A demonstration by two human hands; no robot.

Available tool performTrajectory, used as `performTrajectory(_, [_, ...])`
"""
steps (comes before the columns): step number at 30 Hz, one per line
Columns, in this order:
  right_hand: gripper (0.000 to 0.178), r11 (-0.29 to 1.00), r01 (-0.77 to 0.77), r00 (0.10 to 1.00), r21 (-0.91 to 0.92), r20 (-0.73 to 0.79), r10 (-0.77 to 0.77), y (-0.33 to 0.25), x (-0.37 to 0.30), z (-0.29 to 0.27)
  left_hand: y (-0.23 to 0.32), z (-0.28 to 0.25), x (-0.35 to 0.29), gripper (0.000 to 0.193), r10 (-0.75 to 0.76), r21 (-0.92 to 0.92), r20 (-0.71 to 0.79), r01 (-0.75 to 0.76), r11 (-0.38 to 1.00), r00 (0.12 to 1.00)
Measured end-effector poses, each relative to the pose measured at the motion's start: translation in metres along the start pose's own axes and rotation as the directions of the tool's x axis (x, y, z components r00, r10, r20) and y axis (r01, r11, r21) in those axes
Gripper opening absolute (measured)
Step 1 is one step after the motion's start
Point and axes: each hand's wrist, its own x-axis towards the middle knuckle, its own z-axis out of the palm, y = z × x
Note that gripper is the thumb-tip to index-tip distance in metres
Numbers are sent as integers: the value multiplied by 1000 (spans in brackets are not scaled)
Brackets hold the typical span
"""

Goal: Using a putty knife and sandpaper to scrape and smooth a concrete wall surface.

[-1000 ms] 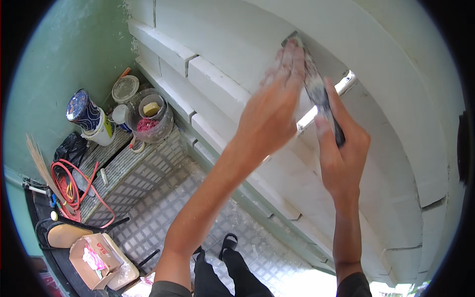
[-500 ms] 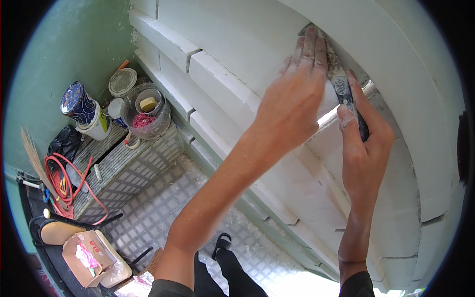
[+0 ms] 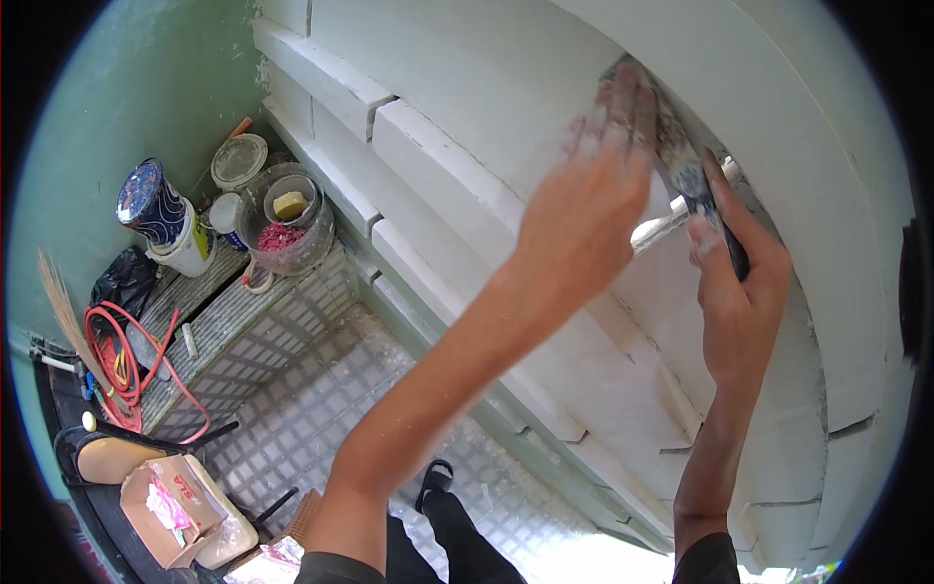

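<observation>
My right hand grips the dark handle of a putty knife, with the thumb along its near side. The knife's blade, smeared with white and grey, points up and away against the white slatted panel, just under a curved white edge. My left hand is open, its dusty fingers stretched out flat beside and partly over the blade. Those fingers are slightly blurred and hide part of the blade. A bright gap shows between the hands.
At left, a ridged bench holds paint cans, a clear tub with a yellow sponge and pink shreds, and a coiled red hose. A cardboard box sits lower left. Tiled floor lies below.
Both hands and the putty knife have shifted a little to the right and down along the panel. My right hand keeps its grip on the handle.
</observation>
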Motion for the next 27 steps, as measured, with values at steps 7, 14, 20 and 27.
performTrajectory(7, [48, 996, -85, 995, 13, 62, 84, -9, -34, -26, 37, -3, -14, 86, -17, -119, 45, 22, 993, 999])
performTrajectory(14, [48, 996, -81, 997, -38, -8, 81, -6, -32, -17, 30, 0, -7, 83, 7, 1, 56, -7, 1000, 998])
performTrajectory(20, [46, 997, 74, 997, 10, -14, -73, 5, 5, 14, -6, -12, 6, 80, -70, -96, 22, 72, 993, 997])
performTrajectory(27, [48, 999, 49, 998, -10, -29, -49, 22, -47, -30, 54, 10, -23, 88, -25, -209, 58, 37, 977, 998])
